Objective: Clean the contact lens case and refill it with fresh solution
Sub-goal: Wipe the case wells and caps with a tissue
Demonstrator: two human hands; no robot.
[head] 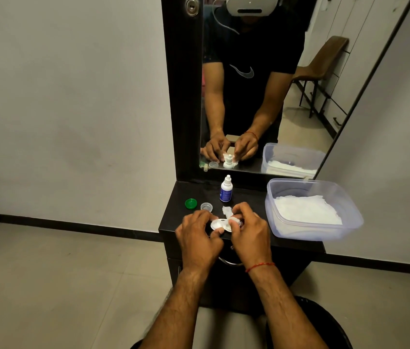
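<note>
The white contact lens case (217, 224) is held low over the dark dresser top (181, 222), its left well open and facing up. My left hand (197, 235) pinches the case's left end. My right hand (248, 231) presses a scrap of white tissue (227, 211) into the right well, which my fingers hide. Two loose caps lie to the left: a green cap (191, 203) and a clear cap (206, 206). The small white solution bottle (226, 189) with a blue label stands upright just behind my hands, capped.
A clear plastic tub (297, 233) holding white tissues sits at the right of the dresser top, overhanging its edge. A mirror (249, 96) rises directly behind. A drawer handle (229, 262) shows under my wrists. A dark round bin (324, 323) stands on the floor at lower right.
</note>
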